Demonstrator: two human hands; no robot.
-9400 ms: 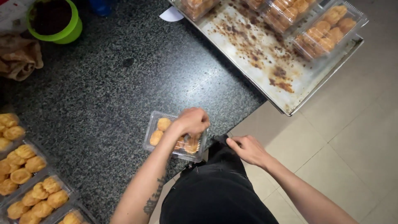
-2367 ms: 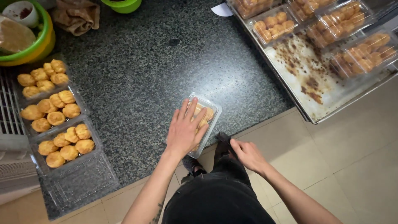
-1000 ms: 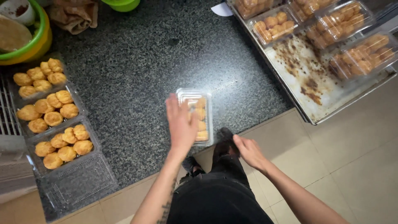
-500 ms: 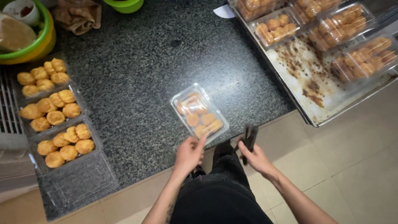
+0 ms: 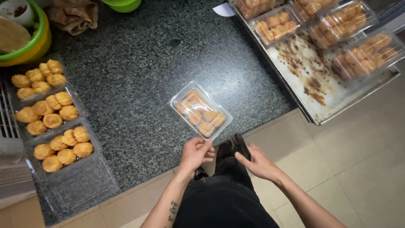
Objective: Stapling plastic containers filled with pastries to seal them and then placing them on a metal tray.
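A closed clear plastic box (image 5: 201,109) of golden pastries lies slanted on the dark speckled counter (image 5: 139,63), near its front edge. My left hand (image 5: 195,153) hovers just below the box's near corner with fingers loosely bent and nothing in it. My right hand (image 5: 256,161) is over the floor beside my dark trousers, fingers spread and empty. A dark shape (image 5: 236,145) lies just past its fingertips; I cannot tell what it is.
Open clear boxes of pastries (image 5: 46,109) line the counter's left side, with an empty clear lid (image 5: 80,185) in front. A green bowl (image 5: 25,33) and a brown cloth (image 5: 74,17) sit at the back left. A stained metal tray (image 5: 312,80) at the right carries several filled boxes (image 5: 346,25).
My left hand has come off the box's lid and drawn back toward my body. The box has turned and now lies slanted. My right hand stays low beside me.
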